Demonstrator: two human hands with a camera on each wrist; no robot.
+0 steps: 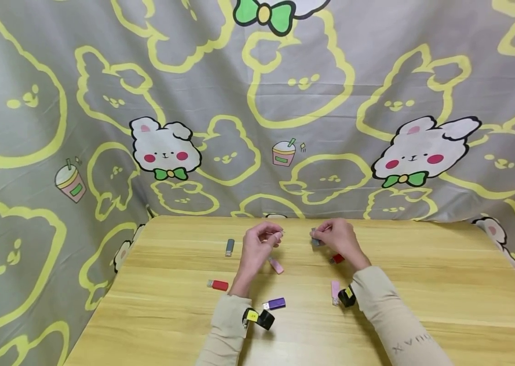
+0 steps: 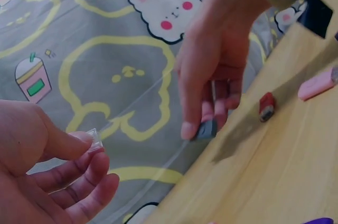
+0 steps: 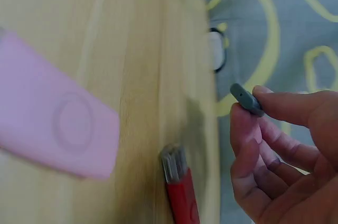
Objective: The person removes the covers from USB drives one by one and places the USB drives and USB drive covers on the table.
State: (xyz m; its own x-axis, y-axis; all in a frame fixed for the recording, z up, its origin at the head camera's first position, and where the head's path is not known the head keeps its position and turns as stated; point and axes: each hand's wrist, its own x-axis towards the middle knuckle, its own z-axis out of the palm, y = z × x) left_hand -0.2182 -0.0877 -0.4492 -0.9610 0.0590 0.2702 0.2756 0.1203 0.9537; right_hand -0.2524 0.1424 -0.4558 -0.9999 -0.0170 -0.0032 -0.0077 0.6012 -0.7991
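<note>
Main risk: the small clear piece (image 2: 95, 140), likely a cap, sat at the very tips of the left hand (image 1: 257, 249); a slight slip or over-squeeze could have popped it out, and being see-through, it would have been hard to find on the table (image 1: 166, 310). The grey stick (image 3: 244, 99) was pinched by a short stretch in the right hand (image 1: 342, 241), so a push on one end could have twisted it. Knock risk too: the right wrist camera (image 1: 347, 297) sat low just beside a pink stick (image 1: 335, 292), touching or not, couldn't tell. The left wrist camera (image 1: 264, 319) was near the purple stick (image 1: 277, 304), so a careless pull-back might have nudged it.

Pose: both forearms reached forward from the near side, hands facing each other near the table's far edge, a gap between. Left grip: thumb and forefinger together on the clear piece, other fingers loosely bent. Right grip: clamped on the grey stick between thumb and forefinger, remaining fingers curled behind, above the table, with a red stick (image 1: 337, 259) close to that hand. The stick's connector was mostly hidden by fingers.
</note>
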